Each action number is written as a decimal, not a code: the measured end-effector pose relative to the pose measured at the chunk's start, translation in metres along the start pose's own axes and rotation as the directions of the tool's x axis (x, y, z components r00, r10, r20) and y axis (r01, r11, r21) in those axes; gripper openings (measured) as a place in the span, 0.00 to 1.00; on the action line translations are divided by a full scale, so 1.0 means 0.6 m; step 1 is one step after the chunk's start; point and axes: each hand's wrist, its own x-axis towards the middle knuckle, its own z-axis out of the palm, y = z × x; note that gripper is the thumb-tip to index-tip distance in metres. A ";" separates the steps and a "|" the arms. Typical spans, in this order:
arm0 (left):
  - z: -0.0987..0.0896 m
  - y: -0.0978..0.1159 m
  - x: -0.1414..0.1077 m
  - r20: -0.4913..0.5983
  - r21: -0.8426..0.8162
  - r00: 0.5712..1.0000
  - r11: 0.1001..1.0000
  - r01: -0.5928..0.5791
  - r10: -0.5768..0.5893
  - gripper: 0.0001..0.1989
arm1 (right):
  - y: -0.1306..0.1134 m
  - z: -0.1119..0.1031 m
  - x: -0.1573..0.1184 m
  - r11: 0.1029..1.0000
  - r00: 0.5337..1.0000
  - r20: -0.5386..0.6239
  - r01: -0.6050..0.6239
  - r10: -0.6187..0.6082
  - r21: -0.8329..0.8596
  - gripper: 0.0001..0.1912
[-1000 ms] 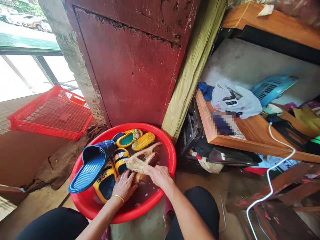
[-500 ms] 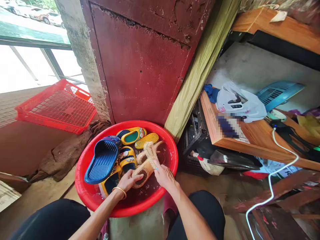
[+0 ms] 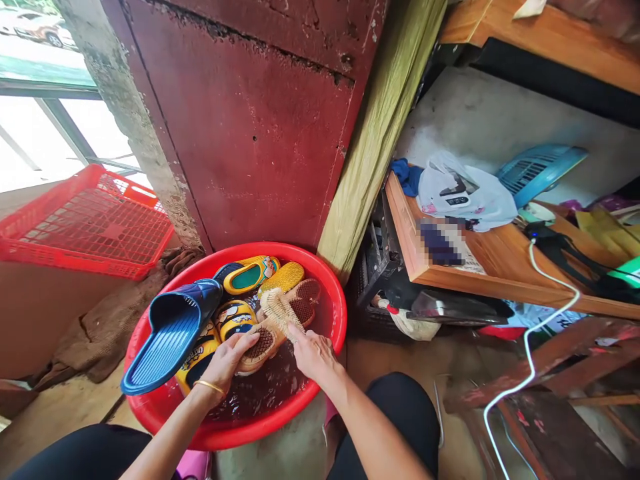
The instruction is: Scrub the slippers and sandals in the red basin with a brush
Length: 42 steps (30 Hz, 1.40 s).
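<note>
In the head view, my left hand (image 3: pixel 225 363) grips the heel end of a tan slipper (image 3: pixel 259 348), whose patterned brown sole is turned up. My right hand (image 3: pixel 316 355) is closed on a scrubbing brush (image 3: pixel 278 311) with pale bristles, which lies across the slipper; the exact contact is hard to see. Both hands are over a red basin (image 3: pixel 341 313) holding dark water. Behind the brush is another tan sole (image 3: pixel 306 291). A blue slipper (image 3: pixel 173 333) leans over the left rim. Yellow slippers (image 3: pixel 250 275) and a yellow sole (image 3: pixel 286 276) lie toward the back.
A red plastic crate (image 3: pixel 90 227) stands at the left, above a brown sack (image 3: pixel 95 327). Behind the basin is a dark red door (image 3: pixel 255 180). To the right, a wooden shelf (image 3: pixel 500 263) carries a plastic bag (image 3: pixel 467 193), and a white cable (image 3: pixel 533 347) hangs down.
The view has shifted, so the basin and door appear farther left. Both hands keep their holds on the slipper and brush; the brush still lies over the slipper.
</note>
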 end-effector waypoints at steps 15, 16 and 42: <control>-0.007 -0.019 0.021 -0.165 -0.194 0.986 0.981 -0.017 -0.016 0.16 | -0.047 0.041 -0.042 0.948 0.981 -0.061 0.192 -0.183 0.254 0.28; -0.009 -0.017 0.024 -0.161 -0.232 0.986 0.973 -0.007 -0.031 0.15 | -0.051 0.043 -0.050 0.945 0.979 -0.064 0.205 -0.195 0.256 0.28; -0.016 -0.026 -0.033 0.213 0.743 0.885 0.519 -0.422 0.415 0.24 | -0.020 -0.007 -0.028 0.990 0.988 -0.061 -0.142 0.142 0.006 0.29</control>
